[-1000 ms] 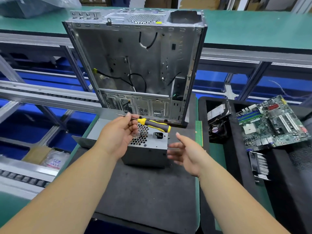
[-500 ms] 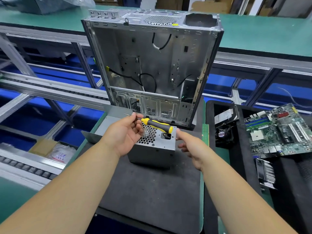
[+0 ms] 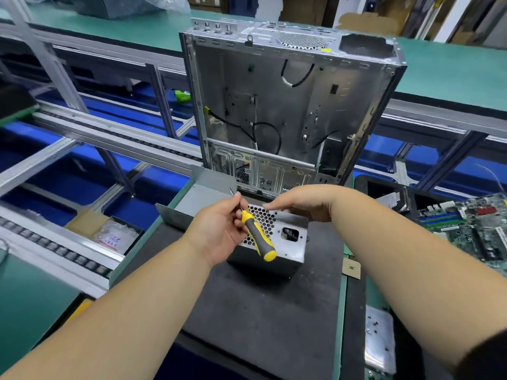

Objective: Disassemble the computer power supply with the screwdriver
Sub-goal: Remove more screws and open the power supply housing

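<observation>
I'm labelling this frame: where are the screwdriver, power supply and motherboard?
screwdriver (image 3: pixel 259 237): head view, yellow-grey handle.
power supply (image 3: pixel 290 246): head view, perforated face by the socket.
motherboard (image 3: pixel 477 226): head view, green board.

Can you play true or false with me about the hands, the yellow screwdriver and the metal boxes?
1. The left hand holds the screwdriver. True.
2. The screwdriver's handle is red and blue. False: it is yellow and grey.
3. The right hand rests on top of the power supply. True.
4. The power supply sits inside the computer case. False: it sits on the black mat, in front of the case.
5. The computer case stands upright with its side open. True.
6. The motherboard lies left of the hands. False: it lies to the right.
</observation>
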Action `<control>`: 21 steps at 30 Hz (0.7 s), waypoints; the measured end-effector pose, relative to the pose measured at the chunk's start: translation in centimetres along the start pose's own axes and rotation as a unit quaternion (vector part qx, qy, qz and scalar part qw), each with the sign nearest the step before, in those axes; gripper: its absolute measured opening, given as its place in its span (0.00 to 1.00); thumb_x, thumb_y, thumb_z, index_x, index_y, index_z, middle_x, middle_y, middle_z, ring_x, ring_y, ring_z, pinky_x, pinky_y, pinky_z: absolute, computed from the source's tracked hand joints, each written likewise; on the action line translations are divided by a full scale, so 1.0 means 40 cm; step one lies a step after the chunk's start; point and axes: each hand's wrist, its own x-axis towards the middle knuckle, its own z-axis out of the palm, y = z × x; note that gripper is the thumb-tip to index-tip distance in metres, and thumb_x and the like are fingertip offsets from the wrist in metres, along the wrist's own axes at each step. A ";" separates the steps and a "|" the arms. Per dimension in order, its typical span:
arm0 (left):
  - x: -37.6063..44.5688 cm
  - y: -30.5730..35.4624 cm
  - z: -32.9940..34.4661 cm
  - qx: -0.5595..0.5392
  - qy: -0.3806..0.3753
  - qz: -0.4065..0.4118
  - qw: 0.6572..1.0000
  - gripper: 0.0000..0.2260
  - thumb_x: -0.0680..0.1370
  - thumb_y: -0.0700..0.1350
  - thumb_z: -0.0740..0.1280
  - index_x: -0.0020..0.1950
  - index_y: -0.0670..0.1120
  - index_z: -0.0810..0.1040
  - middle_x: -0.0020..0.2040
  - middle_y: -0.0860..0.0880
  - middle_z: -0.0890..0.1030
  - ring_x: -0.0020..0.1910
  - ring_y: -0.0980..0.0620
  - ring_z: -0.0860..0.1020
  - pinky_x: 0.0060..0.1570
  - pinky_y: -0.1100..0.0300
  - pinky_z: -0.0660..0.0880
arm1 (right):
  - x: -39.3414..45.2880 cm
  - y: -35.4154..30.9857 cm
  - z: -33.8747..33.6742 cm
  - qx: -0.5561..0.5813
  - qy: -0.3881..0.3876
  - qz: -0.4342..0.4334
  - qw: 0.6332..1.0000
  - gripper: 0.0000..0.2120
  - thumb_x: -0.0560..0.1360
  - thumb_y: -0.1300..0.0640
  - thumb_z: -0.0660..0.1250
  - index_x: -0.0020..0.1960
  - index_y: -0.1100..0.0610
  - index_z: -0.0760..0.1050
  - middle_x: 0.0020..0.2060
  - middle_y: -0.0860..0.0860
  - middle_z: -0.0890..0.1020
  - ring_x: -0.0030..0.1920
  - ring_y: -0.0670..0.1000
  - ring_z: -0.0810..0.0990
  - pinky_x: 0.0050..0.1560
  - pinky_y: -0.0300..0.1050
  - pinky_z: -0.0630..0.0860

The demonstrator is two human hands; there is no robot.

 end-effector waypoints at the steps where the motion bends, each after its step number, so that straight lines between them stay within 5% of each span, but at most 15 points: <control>1: -0.007 0.000 -0.006 0.002 -0.003 -0.009 1.000 0.14 0.82 0.46 0.60 0.37 0.44 0.73 0.27 0.52 0.67 0.23 0.58 0.64 0.25 0.69 0.67 | -0.003 -0.006 0.001 0.000 -0.032 0.011 0.999 0.21 0.73 0.48 0.72 0.61 0.58 0.79 0.63 0.55 0.81 0.63 0.55 0.79 0.70 0.53 0.71; 6: -0.030 0.001 -0.026 0.015 -0.020 -0.038 0.999 0.14 0.82 0.47 0.60 0.37 0.45 0.73 0.31 0.52 0.66 0.24 0.58 0.64 0.30 0.67 0.65 | -0.020 -0.015 0.015 -0.025 -0.100 0.018 0.995 0.28 0.69 0.49 0.73 0.64 0.62 0.75 0.63 0.60 0.80 0.64 0.60 0.77 0.70 0.58 0.70; 12: -0.041 -0.006 -0.031 0.017 -0.034 -0.027 0.999 0.14 0.82 0.47 0.59 0.38 0.45 0.72 0.29 0.52 0.66 0.26 0.57 0.63 0.32 0.66 0.65 | -0.031 -0.015 0.055 -0.040 -0.061 0.015 0.997 0.09 0.80 0.55 0.67 0.53 0.61 0.75 0.46 0.57 0.84 0.49 0.59 0.82 0.55 0.56 0.77; 19: -0.037 -0.008 -0.032 -0.002 -0.032 -0.014 0.999 0.15 0.83 0.46 0.60 0.37 0.44 0.73 0.28 0.52 0.67 0.29 0.56 0.61 0.45 0.60 0.63 | -0.045 -0.006 0.078 0.026 -0.008 0.013 1.000 0.10 0.82 0.55 0.63 0.51 0.63 0.75 0.36 0.55 0.85 0.33 0.53 0.84 0.28 0.42 0.78; 21: -0.032 -0.007 -0.028 -0.012 -0.030 -0.007 0.999 0.15 0.83 0.46 0.59 0.37 0.44 0.73 0.28 0.52 0.67 0.29 0.56 0.61 0.45 0.60 0.64 | -0.049 -0.002 0.084 0.040 0.010 0.006 0.999 0.11 0.82 0.54 0.63 0.48 0.62 0.76 0.35 0.55 0.84 0.33 0.53 0.84 0.28 0.42 0.78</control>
